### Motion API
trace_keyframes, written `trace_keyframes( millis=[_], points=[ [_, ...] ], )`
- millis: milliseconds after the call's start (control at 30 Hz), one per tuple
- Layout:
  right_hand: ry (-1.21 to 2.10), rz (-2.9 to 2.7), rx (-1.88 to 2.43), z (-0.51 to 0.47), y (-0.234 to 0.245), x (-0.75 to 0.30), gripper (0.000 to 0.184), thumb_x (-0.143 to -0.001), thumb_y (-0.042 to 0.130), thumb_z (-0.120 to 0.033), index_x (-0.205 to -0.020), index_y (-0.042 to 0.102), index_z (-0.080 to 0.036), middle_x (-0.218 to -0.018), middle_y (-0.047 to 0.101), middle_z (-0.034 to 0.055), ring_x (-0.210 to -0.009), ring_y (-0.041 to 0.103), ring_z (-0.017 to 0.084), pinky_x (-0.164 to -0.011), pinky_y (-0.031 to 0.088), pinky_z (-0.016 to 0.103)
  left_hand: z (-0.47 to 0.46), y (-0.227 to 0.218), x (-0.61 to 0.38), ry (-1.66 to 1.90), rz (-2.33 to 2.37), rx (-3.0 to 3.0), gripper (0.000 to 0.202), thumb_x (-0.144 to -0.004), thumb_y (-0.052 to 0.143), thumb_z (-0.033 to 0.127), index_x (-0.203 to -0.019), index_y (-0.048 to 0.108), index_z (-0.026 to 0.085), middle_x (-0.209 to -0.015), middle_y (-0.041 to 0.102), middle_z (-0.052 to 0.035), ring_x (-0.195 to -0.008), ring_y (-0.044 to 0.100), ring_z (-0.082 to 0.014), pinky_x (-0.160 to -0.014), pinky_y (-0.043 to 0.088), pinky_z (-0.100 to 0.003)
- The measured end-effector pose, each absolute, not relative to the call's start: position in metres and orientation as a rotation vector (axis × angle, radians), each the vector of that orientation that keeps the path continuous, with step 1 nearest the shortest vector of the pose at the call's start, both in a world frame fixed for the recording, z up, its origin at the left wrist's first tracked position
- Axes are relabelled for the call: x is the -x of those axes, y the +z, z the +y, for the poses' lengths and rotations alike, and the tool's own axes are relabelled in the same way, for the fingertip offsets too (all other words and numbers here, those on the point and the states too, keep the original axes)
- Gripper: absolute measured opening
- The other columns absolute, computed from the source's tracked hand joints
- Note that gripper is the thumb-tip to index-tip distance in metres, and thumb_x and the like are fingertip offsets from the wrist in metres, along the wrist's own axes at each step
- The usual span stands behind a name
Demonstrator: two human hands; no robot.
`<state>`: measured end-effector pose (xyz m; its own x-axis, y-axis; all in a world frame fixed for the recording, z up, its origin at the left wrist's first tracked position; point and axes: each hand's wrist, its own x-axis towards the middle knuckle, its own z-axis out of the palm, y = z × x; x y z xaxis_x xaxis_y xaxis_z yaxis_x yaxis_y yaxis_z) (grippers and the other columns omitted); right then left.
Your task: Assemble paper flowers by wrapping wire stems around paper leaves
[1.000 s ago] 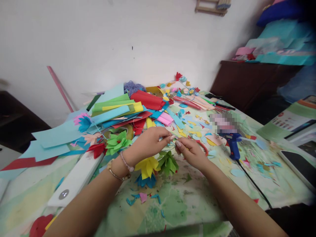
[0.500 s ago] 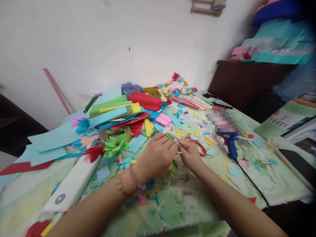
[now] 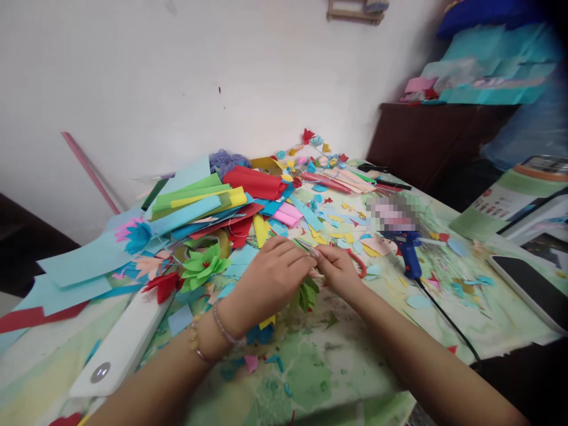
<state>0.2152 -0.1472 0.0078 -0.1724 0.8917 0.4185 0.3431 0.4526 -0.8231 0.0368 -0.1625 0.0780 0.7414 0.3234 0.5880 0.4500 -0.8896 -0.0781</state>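
Paper flower (image 3: 307, 295) — green, partly hidden.

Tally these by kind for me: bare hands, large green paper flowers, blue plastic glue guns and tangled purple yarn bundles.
Bare hands: 2
Large green paper flowers: 2, one partly hidden
Blue plastic glue gun: 1
Tangled purple yarn bundle: 1
Total: 6

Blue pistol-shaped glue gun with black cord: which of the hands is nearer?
Right. The right hand is to the left of the blue glue gun; the left hand is farther left.
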Motion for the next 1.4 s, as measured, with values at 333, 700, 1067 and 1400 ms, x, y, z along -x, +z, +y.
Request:
trace_keyframes(
  millis=[333, 700, 1067, 1400],
  points=[
    [0.832, -1.656, 1.032, -0.149, 0.006, -0.214, 0.044, -0.092, 0.039, -0.052, -0.065, 0.050, -0.019, -0.053, 0.043, -0.0034, -0.052, 0.040, 0.011, -0.052, 0.032, 0.024, -0.132, 0.075, -0.017, -0.660, -1.247, 3.269, 0.028, -0.088, 0.056, 0.033, -0.111, 0.062, 0.018, -0.112, 0.066, -0.0069, -0.102, 0.059, -0.0201, -0.089, 0.044, -0.032],
    [0.884, -1.673, 1.069, -0.152, 0.008, -0.211, 0.049, -0.090, 0.040, -0.054, -0.056, 0.043, -0.019, -0.050, 0.043, -0.0032, -0.049, 0.039, 0.011, -0.050, 0.031, 0.024, -0.138, 0.054, -0.038, -0.746, -1.570, 3.209, 0.022, -0.085, 0.056, 0.030, -0.073, 0.071, 0.019, -0.066, 0.066, 0.0001, -0.062, 0.056, -0.0135, -0.060, 0.037, -0.022],
    [0.880, -1.731, 1.100, -0.151, 0.013, -0.212, 0.050, -0.090, 0.040, -0.056, -0.057, 0.048, -0.018, -0.050, 0.046, -0.0024, -0.050, 0.042, 0.011, -0.051, 0.033, 0.024, -0.134, 0.057, -0.036, -0.707, -1.693, 3.258, 0.023, -0.079, 0.057, 0.033, -0.067, 0.071, 0.018, -0.055, 0.056, 0.0026, -0.055, 0.047, -0.0116, -0.053, 0.031, -0.022],
    [0.705, -1.732, 1.074, -0.152, 0.020, -0.215, 0.045, -0.088, 0.043, -0.056, -0.066, 0.054, -0.019, -0.056, 0.051, -0.0004, -0.055, 0.046, 0.012, -0.054, 0.037, 0.025, -0.133, 0.056, -0.033, -0.801, -1.866, 3.301, 0.018, -0.073, 0.059, 0.029, -0.066, 0.072, 0.018, -0.056, 0.061, 0.0026, -0.055, 0.050, -0.0124, -0.053, 0.034, -0.022]
  ],
)
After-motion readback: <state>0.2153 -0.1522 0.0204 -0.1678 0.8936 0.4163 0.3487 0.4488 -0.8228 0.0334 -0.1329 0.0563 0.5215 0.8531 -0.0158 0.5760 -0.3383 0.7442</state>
